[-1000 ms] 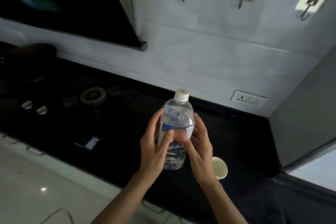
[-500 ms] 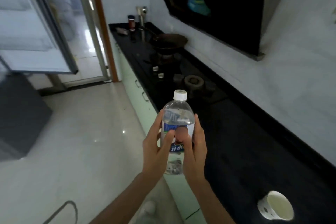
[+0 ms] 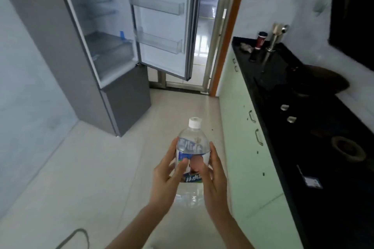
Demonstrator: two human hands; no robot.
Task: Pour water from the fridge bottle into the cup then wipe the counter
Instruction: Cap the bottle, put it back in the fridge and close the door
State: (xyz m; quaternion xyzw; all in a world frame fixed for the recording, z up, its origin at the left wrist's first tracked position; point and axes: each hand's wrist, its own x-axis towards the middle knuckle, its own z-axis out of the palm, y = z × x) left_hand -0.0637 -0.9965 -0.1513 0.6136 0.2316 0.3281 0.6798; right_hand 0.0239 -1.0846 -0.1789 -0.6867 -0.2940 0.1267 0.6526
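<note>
Pale glossy floor tiles (image 3: 97,168) fill the kitchen's lower half, and over them, nearest the camera, two bare forearms reach forward. Between the hands stands the water bottle (image 3: 192,159), upright in the air, clear plastic with a blue and white label and its white cap (image 3: 195,122) screwed on. The left hand (image 3: 166,176) wraps the bottle's left side, fingers curled round the far face and thumb pressed across the label on the near face. The right hand (image 3: 214,176) grips the right side in the same way, its thumb lying on the label just beside the left thumb, its fingers reaching up toward the bottle's shoulder. Both hands clasp the bottle at its middle, so the cap and neck rise clear above the fingertips and the base shows below the palms.

To the right runs a row of pale green cabinets (image 3: 249,147) with metal handles, topped by a black counter (image 3: 323,147). On the counter lie a stove burner ring (image 3: 346,148), two stove knobs (image 3: 287,113), and farther back a dark pan (image 3: 321,81), a dark jar (image 3: 260,41) and a metal tap (image 3: 272,44).

Farther off on the left stands a grey fridge (image 3: 66,46) with its upper door (image 3: 162,20) swung wide, the door shelves (image 3: 157,6) showing. Beyond the fridge door is a doorway with a brown frame (image 3: 228,32).
</note>
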